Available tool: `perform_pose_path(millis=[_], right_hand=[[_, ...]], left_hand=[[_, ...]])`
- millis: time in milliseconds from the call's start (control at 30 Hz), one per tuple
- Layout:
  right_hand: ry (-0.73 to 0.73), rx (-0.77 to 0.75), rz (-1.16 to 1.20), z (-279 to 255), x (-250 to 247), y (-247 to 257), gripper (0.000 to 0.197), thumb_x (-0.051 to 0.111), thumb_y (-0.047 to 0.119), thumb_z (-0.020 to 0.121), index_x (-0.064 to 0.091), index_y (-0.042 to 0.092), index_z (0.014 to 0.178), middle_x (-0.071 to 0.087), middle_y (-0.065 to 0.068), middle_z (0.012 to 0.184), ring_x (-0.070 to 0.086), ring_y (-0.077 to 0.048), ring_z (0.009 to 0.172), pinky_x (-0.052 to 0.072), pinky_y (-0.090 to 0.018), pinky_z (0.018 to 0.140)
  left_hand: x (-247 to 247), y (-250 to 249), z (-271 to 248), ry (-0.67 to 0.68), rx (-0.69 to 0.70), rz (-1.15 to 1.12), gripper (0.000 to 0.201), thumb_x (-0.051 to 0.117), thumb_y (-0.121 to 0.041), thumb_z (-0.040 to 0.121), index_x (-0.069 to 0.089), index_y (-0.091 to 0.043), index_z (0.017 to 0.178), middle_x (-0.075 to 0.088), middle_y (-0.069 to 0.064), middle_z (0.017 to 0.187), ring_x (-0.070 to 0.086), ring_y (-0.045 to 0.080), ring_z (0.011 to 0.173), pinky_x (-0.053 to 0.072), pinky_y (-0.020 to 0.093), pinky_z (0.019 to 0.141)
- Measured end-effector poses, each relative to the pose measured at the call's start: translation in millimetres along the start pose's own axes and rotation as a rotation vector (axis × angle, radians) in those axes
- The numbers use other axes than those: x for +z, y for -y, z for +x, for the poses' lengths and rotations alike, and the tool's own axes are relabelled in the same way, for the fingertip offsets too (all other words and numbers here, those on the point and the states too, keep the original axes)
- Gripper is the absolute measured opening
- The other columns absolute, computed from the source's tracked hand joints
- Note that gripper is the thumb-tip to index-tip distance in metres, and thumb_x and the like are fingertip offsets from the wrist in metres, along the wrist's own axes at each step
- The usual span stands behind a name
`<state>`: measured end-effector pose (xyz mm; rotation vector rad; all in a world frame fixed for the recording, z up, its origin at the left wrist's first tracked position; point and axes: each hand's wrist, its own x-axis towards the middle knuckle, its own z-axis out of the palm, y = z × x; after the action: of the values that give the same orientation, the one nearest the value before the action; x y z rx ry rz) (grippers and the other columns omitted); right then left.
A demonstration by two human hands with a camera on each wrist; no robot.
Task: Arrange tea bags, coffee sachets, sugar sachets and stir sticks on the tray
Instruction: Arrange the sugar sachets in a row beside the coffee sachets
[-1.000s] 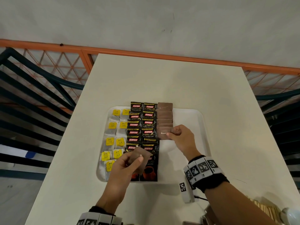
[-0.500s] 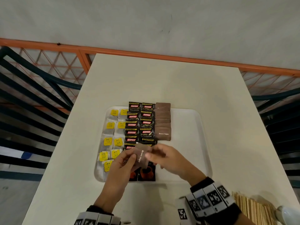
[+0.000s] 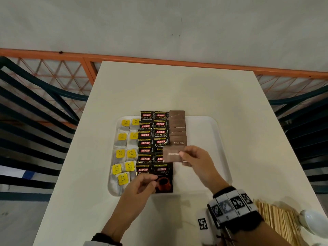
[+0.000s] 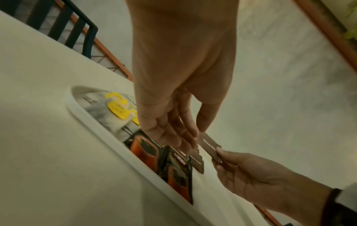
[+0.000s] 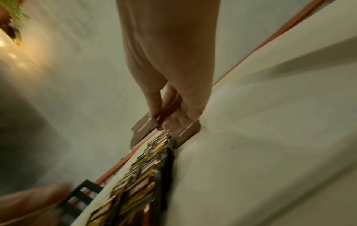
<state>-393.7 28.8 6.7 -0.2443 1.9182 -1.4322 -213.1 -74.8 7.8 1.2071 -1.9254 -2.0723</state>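
Observation:
A white tray point(image 3: 221, 148) holds yellow-tagged tea bags point(image 3: 124, 153) on its left and two columns of black coffee sachets point(image 3: 152, 135) in the middle. Right of those lies one overlapping column of brown sugar sachets point(image 3: 177, 128). My right hand point(image 3: 182, 157) pinches a single brown sugar sachet point(image 3: 171, 154) by its right end, just above the near end of that column. The right wrist view shows the same pinch point(image 5: 144, 126). My left hand point(image 3: 150, 181) hovers over the nearest coffee sachets, fingers loosely curled and empty point(image 4: 185, 137).
A bundle of wooden stir sticks point(image 3: 276, 221) lies on the table at the near right, beside a white rounded object point(image 3: 312, 222). Dark chairs point(image 3: 26, 121) flank the table on both sides. An orange railing point(image 3: 159, 59) runs behind it.
The sugar sachet passed from my left hand to my right. The right hand carried it up toward the sugar column, and the left hand drew back toward the tray's near edge.

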Motion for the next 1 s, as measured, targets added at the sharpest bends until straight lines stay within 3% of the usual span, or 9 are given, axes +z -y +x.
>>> perform_pose_path(millis=[167, 300, 400, 500, 567, 667, 733, 900, 1000], right_hand=[[-0.272, 0.009, -0.065, 33.9, -14.6, -7.8, 0.011, 0.064, 0.005, 0.083, 0.062, 0.015, 0.08, 0.064, 0.001, 0.075, 0.058, -0.019, 0.074, 0.048, -0.024, 0.064], [-0.313, -0.003, -0.205, 46.5, -13.6, -14.0, 0.011, 0.067, 0.009, 0.081, 0.062, 0.018, 0.077, 0.065, -0.004, 0.08, 0.06, -0.021, 0.078, 0.049, -0.034, 0.078], [-0.337, -0.028, -0.317, 48.1, -8.0, -17.1, 0.005, 0.069, 0.014, 0.08, 0.064, 0.015, 0.081, 0.066, -0.003, 0.08, 0.061, -0.018, 0.074, 0.052, -0.033, 0.08], [-0.366, -0.058, -0.386, 42.5, -4.7, -17.6, 0.02, 0.068, 0.016, 0.081, 0.064, 0.006, 0.098, 0.063, -0.001, 0.083, 0.056, -0.013, 0.068, 0.044, -0.02, 0.067], [-0.375, -0.075, -0.422, 32.6, -8.9, -16.3, 0.023, 0.066, 0.018, 0.083, 0.063, 0.008, 0.104, 0.061, 0.0, 0.087, 0.055, -0.014, 0.078, 0.04, -0.021, 0.074], [-0.327, -0.081, -0.476, 5.7, -25.9, -15.7, 0.018, 0.063, 0.018, 0.085, 0.064, 0.011, 0.101, 0.061, 0.001, 0.087, 0.057, -0.015, 0.082, 0.042, -0.023, 0.077], [-0.248, -0.078, -0.516, -16.1, -40.9, -16.2, 0.013, 0.062, 0.018, 0.086, 0.065, 0.013, 0.097, 0.063, 0.001, 0.084, 0.058, -0.015, 0.079, 0.043, -0.019, 0.071], [-0.057, -0.091, -0.755, -82.9, -97.7, -34.6, 0.015, 0.06, 0.024, 0.087, 0.065, 0.018, 0.1, 0.063, 0.007, 0.087, 0.058, -0.008, 0.077, 0.04, -0.005, 0.063], [-0.013, -0.081, -0.889, -112.2, -129.2, -51.2, 0.02, 0.06, 0.025, 0.087, 0.064, 0.017, 0.105, 0.059, 0.006, 0.091, 0.058, -0.011, 0.084, 0.037, -0.006, 0.062]], left_hand=[[-43.6, 27.3, -22.8, -0.025, 0.007, 0.116, 0.015, 0.058, -0.008, 0.089, 0.066, -0.021, 0.093, 0.07, 0.004, 0.088, 0.066, 0.004, 0.069, 0.047, 0.009, 0.062], [-88.5, 53.0, -44.9, -0.12, -0.028, 0.12, 0.022, 0.058, 0.005, 0.085, 0.067, -0.015, 0.085, 0.07, 0.012, 0.078, 0.064, 0.01, 0.056, 0.047, 0.009, 0.053], [-117.5, 67.7, -60.9, -0.176, -0.091, 0.153, 0.017, 0.058, 0.001, 0.086, 0.067, -0.013, 0.086, 0.07, 0.015, 0.084, 0.064, 0.027, 0.072, 0.048, 0.022, 0.06], [-131.5, 75.0, -74.6, -0.231, -0.104, 0.202, 0.014, 0.059, -0.003, 0.086, 0.067, -0.015, 0.085, 0.07, 0.014, 0.085, 0.064, 0.029, 0.078, 0.046, 0.01, 0.055], [-130.7, 74.3, -80.4, -0.228, -0.107, 0.23, 0.014, 0.06, -0.006, 0.086, 0.066, -0.019, 0.086, 0.07, 0.012, 0.088, 0.065, 0.026, 0.079, 0.045, 0.007, 0.055], [-114.0, 68.5, -85.0, -0.169, -0.053, 0.317, 0.018, 0.06, -0.009, 0.086, 0.065, -0.026, 0.087, 0.069, 0.005, 0.09, 0.066, 0.019, 0.08, 0.046, 0.011, 0.061], [-93.4, 59.6, -83.4, -0.101, 0.009, 0.387, 0.02, 0.06, -0.011, 0.087, 0.064, -0.03, 0.088, 0.068, -0.001, 0.089, 0.064, 0.013, 0.08, 0.046, 0.01, 0.061], [-20.8, 38.6, -75.2, 0.187, 0.171, 0.57, 0.019, 0.061, -0.015, 0.087, 0.06, -0.033, 0.093, 0.064, -0.01, 0.087, 0.059, 0.0, 0.078, 0.044, 0.009, 0.065], [25.7, 32.7, -70.0, 0.314, 0.259, 0.717, 0.019, 0.06, -0.022, 0.087, 0.054, -0.037, 0.098, 0.058, -0.015, 0.093, 0.058, 0.0, 0.081, 0.042, 0.008, 0.067]])
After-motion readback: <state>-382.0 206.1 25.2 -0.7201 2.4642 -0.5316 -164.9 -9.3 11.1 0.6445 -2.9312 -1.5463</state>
